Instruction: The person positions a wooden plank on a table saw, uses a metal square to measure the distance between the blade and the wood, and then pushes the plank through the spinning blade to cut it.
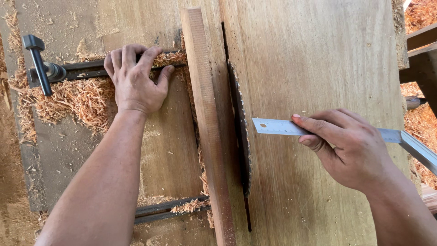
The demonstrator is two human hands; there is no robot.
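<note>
Head view, looking straight down on a wooden saw table (318,54). Left hand (135,82) flat, palm down, on the table's left part, fingers spread and curled loosely over a dark metal rail (86,68) that runs left to right under a drift of shavings (77,100); fingertips resting on the rail, not closed round it (thumb out to the right, toward the fence). At the rail's left end, a black T-handle (38,61) standing out from a clamp screw. Just right of the hand, a long reddish wooden fence (207,123) lying top to bottom across the table, touching the rail's right end. A second dark rail (168,209) lower down, also meeting the fence, with more shavings on it.

Right of the fence, a narrow slot with a toothed circular saw blade (241,136) rising from it, edge-on, teeth visible along its right side. Right hand (350,146) on the table's right part, pinching a steel ruler (277,127) between thumb and forefinger, other fingers folded beneath. Ruler lying flat on the wood, its left end close to the blade's teeth; contact with them impossible to tell. Ruler's other end running off under the hand toward the right edge. Sawdust heaped beyond the table at both sides.
</note>
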